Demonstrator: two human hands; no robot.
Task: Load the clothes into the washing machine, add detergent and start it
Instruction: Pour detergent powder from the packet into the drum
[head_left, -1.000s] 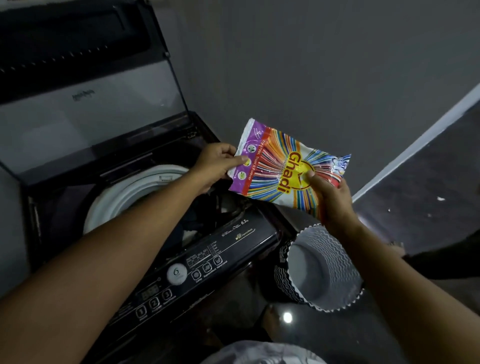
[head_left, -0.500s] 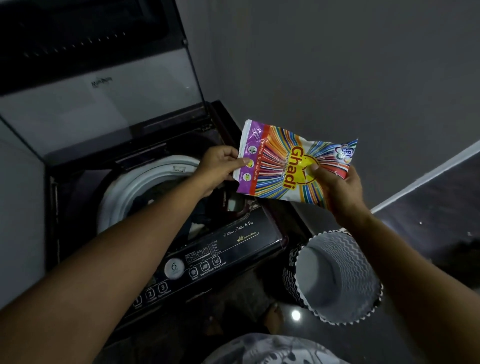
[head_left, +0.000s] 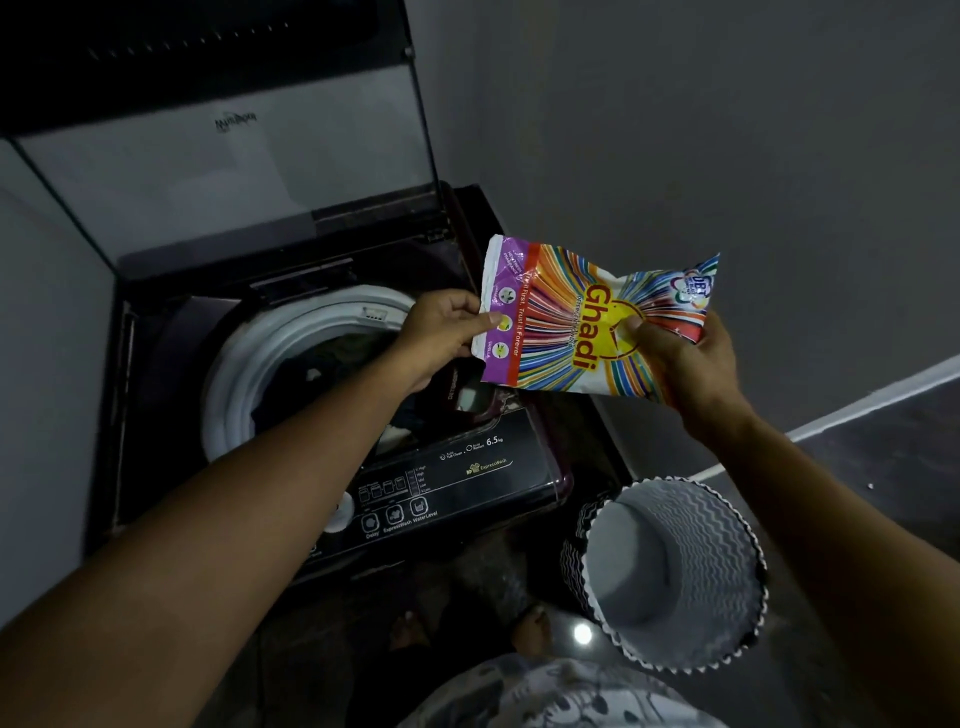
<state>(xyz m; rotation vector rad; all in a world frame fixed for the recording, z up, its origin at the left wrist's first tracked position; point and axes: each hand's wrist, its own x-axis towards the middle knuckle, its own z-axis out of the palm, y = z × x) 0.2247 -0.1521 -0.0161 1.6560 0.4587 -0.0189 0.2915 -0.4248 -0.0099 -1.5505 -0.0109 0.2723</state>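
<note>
Stretching between both hands, the detergent packet (head_left: 597, 327) is held over the right side of the open washing machine (head_left: 498, 478). Its purple end is pinched by the left hand (head_left: 441, 332), and its far end is gripped by the right hand (head_left: 680, 364). Dark clothes (head_left: 332, 364) are seen in the drum. A patterned basket (head_left: 691, 561) stands beside the machine.

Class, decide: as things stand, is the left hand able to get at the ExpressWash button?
Probably not yet: the left hand pinches the edge of the detergent packet. The ExpressWash button itself lies uncovered and close below.
</note>
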